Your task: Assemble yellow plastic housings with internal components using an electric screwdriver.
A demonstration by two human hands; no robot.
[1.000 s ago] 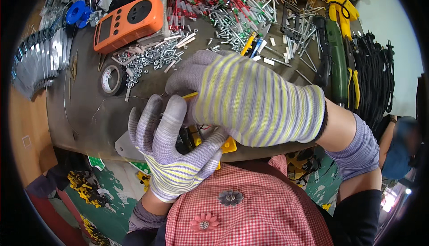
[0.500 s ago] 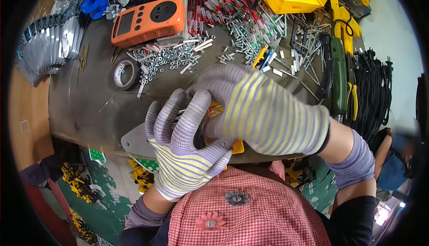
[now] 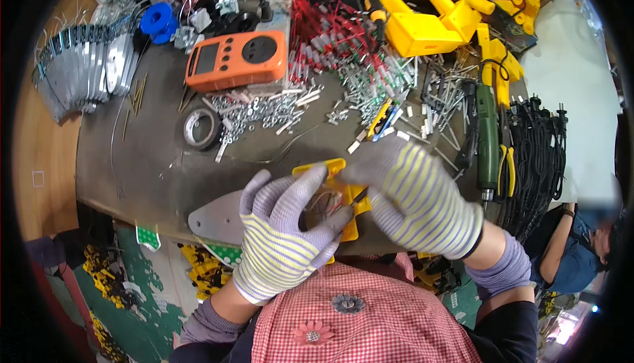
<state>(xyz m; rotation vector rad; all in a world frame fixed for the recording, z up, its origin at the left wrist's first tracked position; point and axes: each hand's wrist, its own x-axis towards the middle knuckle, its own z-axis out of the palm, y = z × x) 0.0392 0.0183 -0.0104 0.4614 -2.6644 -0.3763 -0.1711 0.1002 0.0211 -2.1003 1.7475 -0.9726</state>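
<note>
Both my hands wear striped knit gloves. At the bench's near edge, my left hand [image 3: 281, 234] is closed on a yellow plastic housing [image 3: 350, 230], its thumb and fingers around a cluster of thin wires [image 3: 325, 202]. A flat grey metal plate [image 3: 219, 219] with small holes sticks out to the left from under that hand; whether it is joined to the housing is hidden. Just right of the housing is my right hand [image 3: 426, 198], its fingers bent and smeared by motion. A small dark piece [image 3: 360, 195] shows between its thumb and the housing; I cannot tell if it is gripped.
Beyond my hands lie loose nuts [image 3: 254, 111], screws [image 3: 370, 82], a tape roll [image 3: 201, 129] and an orange meter [image 3: 236, 61]. To the right are a green electric screwdriver [image 3: 487, 138], yellow-handled pliers [image 3: 507, 164] and black cords [image 3: 536, 158]. Yellow housings [image 3: 429, 30] stand at the back.
My right hand has moved right and away from my left hand, uncovering the yellow housing and its wires. The left hand keeps its hold. The whole view has shifted slightly.
</note>
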